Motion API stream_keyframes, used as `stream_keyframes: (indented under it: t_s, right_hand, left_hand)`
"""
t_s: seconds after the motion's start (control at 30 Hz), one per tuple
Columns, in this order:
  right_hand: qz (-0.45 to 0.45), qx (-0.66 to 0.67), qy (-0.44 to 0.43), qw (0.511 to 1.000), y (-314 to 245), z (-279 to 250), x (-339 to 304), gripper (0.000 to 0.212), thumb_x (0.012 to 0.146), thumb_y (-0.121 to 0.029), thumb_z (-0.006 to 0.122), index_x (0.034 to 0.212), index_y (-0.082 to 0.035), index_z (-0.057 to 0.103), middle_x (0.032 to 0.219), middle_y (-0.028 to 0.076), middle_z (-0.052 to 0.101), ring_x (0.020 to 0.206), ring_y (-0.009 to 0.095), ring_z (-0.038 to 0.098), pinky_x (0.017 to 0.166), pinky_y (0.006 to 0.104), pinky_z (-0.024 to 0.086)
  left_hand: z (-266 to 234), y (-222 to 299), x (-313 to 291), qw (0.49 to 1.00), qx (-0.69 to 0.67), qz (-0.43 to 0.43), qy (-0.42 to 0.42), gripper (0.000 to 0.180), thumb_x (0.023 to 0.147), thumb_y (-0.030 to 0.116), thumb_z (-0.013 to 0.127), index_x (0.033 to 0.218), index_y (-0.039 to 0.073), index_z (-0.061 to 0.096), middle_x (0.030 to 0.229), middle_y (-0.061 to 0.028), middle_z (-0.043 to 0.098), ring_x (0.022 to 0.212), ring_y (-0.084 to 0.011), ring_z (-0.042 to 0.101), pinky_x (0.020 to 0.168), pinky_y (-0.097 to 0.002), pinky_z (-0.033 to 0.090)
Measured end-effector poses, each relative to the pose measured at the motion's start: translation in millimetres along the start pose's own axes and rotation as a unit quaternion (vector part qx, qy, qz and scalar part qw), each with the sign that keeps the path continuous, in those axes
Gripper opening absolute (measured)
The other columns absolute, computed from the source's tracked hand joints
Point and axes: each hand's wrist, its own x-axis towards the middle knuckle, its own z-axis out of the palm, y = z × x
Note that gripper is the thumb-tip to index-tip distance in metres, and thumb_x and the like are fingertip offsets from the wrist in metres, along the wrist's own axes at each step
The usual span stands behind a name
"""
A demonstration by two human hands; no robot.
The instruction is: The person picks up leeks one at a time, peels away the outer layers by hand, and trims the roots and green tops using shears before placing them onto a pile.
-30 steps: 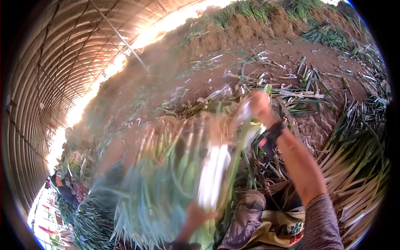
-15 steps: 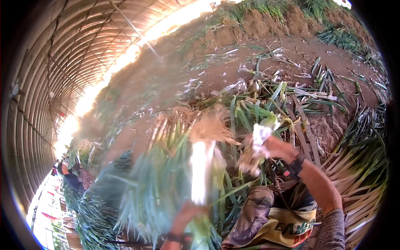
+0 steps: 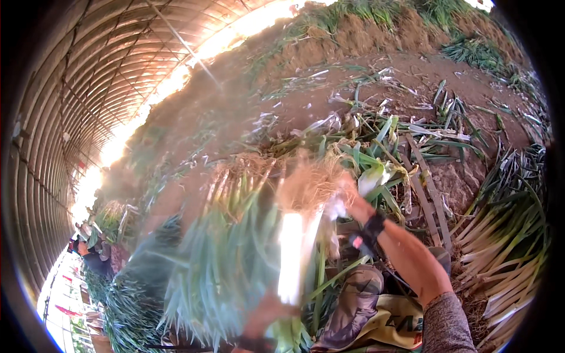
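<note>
Upright in front of me stands a leek, its white shank bright in the light and its brown roots pointing away from me. My left hand, blurred, is closed round the green lower part. At the root end is my right hand, its fingers bent in against the roots and the top of the shank. Something whitish shows at those fingers, too smeared to name. A paler second stalk runs along the right side of the shank. Just left lies a row of leeks, roots away from me and green leaves toward me.
More leeks are heaped at the right. Trimmed leaves litter the soil ahead, beside two flat strips. A yellow printed cloth lies by my knee. Another person is at the far left, under an arched roof.
My right hand has moved left, from beside the leek with whitish peelings in it to the root end. My left hand still grips the leek, slightly lower.
</note>
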Motion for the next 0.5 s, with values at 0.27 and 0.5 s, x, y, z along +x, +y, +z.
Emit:
stream_keyframes:
  t_s: [0.27,0.5]
  right_hand:
    - [-0.083,0.071,0.139,0.984,-28,-143,114,0.024,0.088,-0.021,0.051,0.093,0.001,0.058,0.085,0.008,0.06,0.075,0.02,0.059,0.066,0.0365,0.052]
    - [-0.039,0.184,0.195,0.963,-93,-214,124,0.031,0.091,-0.029,0.049,0.102,-0.003,0.061,0.087,0.009,0.065,0.077,0.025,0.062,0.073,0.0393,0.053]
  left_hand:
    - [-19,-117,-3,0.99,-0.052,0.13,-0.014,0.053,0.062,0.006,0.089,0.11,-0.003,0.069,0.095,-0.0076,0.072,0.077,-0.0149,0.067,0.067,-0.0275,0.055]
    - [-22,-107,-35,0.985,-0.168,-0.017,0.021,0.052,0.06,0.01,0.091,0.107,0.0,0.071,0.091,-0.0039,0.071,0.081,-0.0135,0.066,0.076,-0.0284,0.052]
